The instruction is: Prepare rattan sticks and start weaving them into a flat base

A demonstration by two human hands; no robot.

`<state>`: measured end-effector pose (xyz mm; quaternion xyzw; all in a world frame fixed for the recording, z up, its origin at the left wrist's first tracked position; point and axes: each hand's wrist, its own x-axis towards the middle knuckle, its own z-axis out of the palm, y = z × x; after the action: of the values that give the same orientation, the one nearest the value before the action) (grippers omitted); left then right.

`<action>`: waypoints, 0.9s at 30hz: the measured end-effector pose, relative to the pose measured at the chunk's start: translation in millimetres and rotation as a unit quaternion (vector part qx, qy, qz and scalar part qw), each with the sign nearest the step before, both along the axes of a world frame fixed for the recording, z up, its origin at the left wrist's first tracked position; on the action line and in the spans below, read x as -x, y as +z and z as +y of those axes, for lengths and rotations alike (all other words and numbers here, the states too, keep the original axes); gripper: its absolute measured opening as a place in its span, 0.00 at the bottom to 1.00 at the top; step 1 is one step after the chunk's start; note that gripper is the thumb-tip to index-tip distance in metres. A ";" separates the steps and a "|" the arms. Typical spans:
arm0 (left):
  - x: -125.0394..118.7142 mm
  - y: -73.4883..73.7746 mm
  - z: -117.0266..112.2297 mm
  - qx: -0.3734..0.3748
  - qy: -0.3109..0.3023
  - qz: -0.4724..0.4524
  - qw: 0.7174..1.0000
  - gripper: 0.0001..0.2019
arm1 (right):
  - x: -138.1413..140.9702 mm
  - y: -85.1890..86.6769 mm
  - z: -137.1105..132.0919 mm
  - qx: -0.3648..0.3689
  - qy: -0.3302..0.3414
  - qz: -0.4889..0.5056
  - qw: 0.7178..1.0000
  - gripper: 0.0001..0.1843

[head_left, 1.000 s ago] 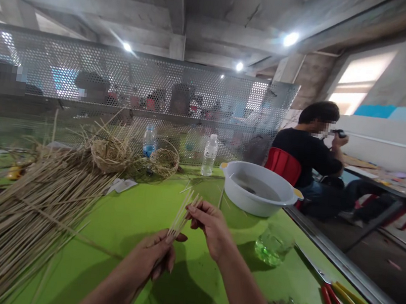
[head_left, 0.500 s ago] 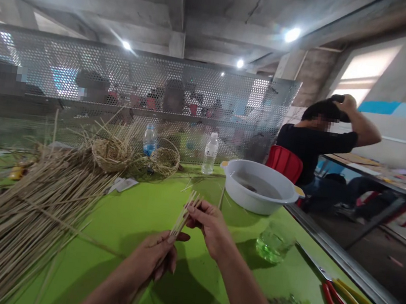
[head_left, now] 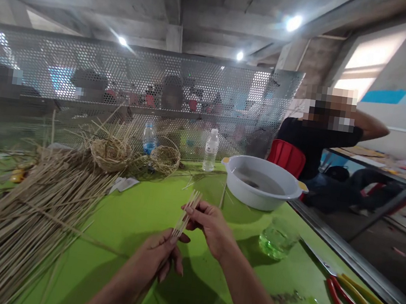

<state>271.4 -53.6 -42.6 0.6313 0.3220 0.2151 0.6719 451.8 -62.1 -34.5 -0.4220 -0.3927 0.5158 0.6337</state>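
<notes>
Several thin, pale plant strips (head_left: 187, 216) rise in a narrow fan between my hands, above the green table. My left hand (head_left: 160, 256) pinches them low down, thumb on top, and their long ends run down under my left forearm. Higher up, my right hand (head_left: 208, 225) is closed on the same strips near their upper ends, thumb and forefinger pressed together. To the left lies a large heap of dry strips (head_left: 29, 219). What the curled fingers of my right hand cover is hidden.
Behind are a small woven basket (head_left: 111, 154), an open-woven one (head_left: 165, 159), two bottles (head_left: 211, 150) and a white basin of water (head_left: 262, 184). At right lie a glass cup (head_left: 278, 239) and red-yellow scissors (head_left: 351, 301). A perforated metal screen (head_left: 194, 101) borders the table; a person (head_left: 305, 140) sits beyond.
The view has shifted slightly. Both hands keep their grip on the strips in nearly the same place. The seated person's head and raised arm have moved.
</notes>
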 end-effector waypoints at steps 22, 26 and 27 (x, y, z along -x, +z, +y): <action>-5.4 -7.7 -2.9 0.015 0.030 -0.086 0.996 0.26 | 40.5 -7.9 -22.2 0.092 0.038 -0.067 0.993 0.28; -10.2 -26.2 1.6 0.019 0.069 -0.049 0.996 0.28 | 26.1 -35.9 -16.2 0.153 0.097 -0.080 0.980 0.29; -9.5 -29.5 1.7 0.019 0.076 -0.029 0.997 0.28 | 19.0 -42.6 -12.7 0.152 0.095 -0.095 0.979 0.27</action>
<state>280.9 -51.9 -72.1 0.5860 0.3532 0.2773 0.6745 432.8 -74.7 -77.0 -0.5215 -0.4062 0.5849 0.4701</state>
